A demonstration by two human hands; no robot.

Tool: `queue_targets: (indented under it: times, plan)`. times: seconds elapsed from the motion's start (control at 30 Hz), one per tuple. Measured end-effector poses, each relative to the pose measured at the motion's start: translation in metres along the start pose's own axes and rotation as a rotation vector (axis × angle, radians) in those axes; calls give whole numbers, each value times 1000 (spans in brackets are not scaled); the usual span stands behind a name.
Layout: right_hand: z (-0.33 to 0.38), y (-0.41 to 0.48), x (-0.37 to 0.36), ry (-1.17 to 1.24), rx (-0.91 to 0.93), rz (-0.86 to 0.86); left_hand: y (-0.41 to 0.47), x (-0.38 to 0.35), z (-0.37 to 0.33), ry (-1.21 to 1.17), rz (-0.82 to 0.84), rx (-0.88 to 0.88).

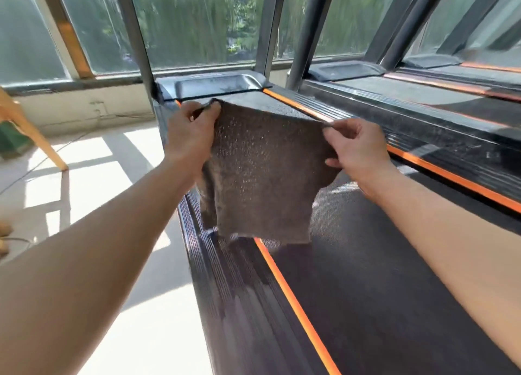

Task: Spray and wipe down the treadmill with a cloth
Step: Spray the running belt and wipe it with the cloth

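Currently: coarse grey-brown square cloth (262, 177), top corners pinched in left hand (191, 137) and right hand (358, 149), hung spread above black orange-trimmed treadmill belt (366, 290); probably opened for wiping.

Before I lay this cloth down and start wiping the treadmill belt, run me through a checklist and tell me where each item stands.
1. Both hands gripping cloth: ok; left hand and right hand each pinch an upper corner.
2. Cloth spread out, not bunched: ok.
3. Cloth flat on treadmill belt: not ok; it hangs from the hands.
4. Belt already sprayed: cannot tell.
5. Visible belt free of loose items: ok.
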State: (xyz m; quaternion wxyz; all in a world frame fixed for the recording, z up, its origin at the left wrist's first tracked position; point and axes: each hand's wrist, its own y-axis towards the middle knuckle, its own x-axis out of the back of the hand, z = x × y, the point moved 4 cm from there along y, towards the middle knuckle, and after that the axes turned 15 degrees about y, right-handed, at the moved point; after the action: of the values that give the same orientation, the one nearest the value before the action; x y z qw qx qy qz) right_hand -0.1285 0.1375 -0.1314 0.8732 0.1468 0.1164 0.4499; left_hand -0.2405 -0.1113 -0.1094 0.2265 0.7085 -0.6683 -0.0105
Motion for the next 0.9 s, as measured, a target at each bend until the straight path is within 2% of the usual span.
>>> queue_targets:
  times: [0.1,0.17,0.3,0.37,0.43,0.5,0.67,0.7,0.77,0.83,0.9]
  plan:
    - [30,-4,-5,-59,276,-18,1,33,-25,-205,-133,-62]
    - [29,-15,-3,-140,281,97,-11,44,-17,-209,-41,-84]
    - [-8,-58,6,-398,54,485,-68,53,44,34,374,-5]
    - [-29,-89,9,-499,-110,685,-101,56,82,284,621,65]
    - [-44,-114,11,-595,-219,855,-126,57,107,457,778,84]
    - [-47,-127,13,-617,-318,987,-140,58,117,434,857,85]
    - [-38,-149,17,-613,-735,1439,-164,78,118,330,1207,305]
    - [-39,-150,17,-656,-732,1480,-168,81,119,330,1209,327]
    - [-43,-147,16,-773,-636,1442,-169,83,118,275,1048,315]
    - [-45,-134,14,-758,-535,1270,-161,86,115,133,750,263]
    - [-45,-114,10,-627,-451,1019,-151,92,115,51,467,192]
